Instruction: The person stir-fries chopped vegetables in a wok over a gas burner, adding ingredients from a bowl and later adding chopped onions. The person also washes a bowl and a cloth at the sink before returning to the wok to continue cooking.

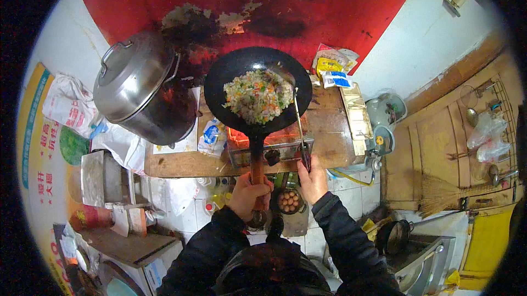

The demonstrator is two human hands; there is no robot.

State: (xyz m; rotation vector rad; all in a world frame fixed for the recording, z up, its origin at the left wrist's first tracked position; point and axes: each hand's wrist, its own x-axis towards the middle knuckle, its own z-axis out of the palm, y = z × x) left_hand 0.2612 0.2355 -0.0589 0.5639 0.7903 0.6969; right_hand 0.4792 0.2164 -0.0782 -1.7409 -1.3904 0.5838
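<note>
My left hand (249, 197) grips the wooden handle (257, 162) of a black wok (222, 69), which sits over a gas stove (269, 154) with an orange glow beneath it. In the wok lies a heap of fried rice (259, 94) with diced orange and green pieces. My right hand (313, 180) is closed around the dark handle of a long metal spatula (301, 127). The spatula's shaft reaches to the right side of the food, where its blade is partly hard to make out against the wok.
A large lidded metal pot (144, 90) stands left on the wooden table (329, 131). Seasoning packets (335, 69) and a metal condiment tray (356, 113) lie right. Below are a bowl of eggs (289, 201), a gas cylinder (381, 139) with a yellow hose, and a sink (424, 267) at lower right.
</note>
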